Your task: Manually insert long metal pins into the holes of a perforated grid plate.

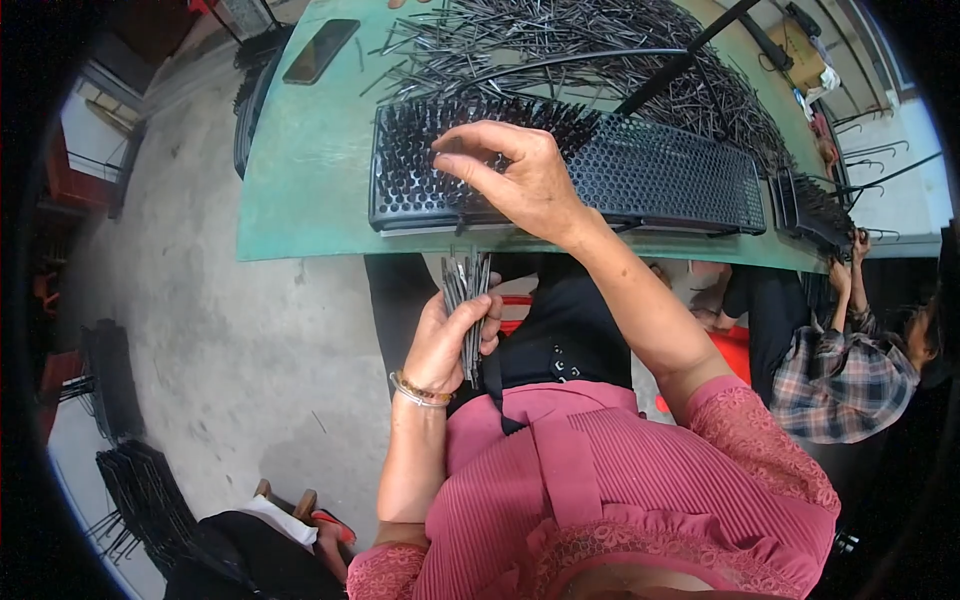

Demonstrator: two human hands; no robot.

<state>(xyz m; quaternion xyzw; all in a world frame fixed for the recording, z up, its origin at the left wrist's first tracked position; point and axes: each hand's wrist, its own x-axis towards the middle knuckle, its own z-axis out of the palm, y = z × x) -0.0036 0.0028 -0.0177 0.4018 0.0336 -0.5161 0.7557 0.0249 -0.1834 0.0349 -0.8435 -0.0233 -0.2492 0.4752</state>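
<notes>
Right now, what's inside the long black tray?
Dark rods stand left in the tray; its right end shows bare holes. What lies behind the right hand is covered.

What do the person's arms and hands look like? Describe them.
The left hand and right hand wear no gloves. The short sleeves are pink and lacy. An amber-brown bracelet and a pale bangle circle the left wrist; the right wrist is bare.
</notes>
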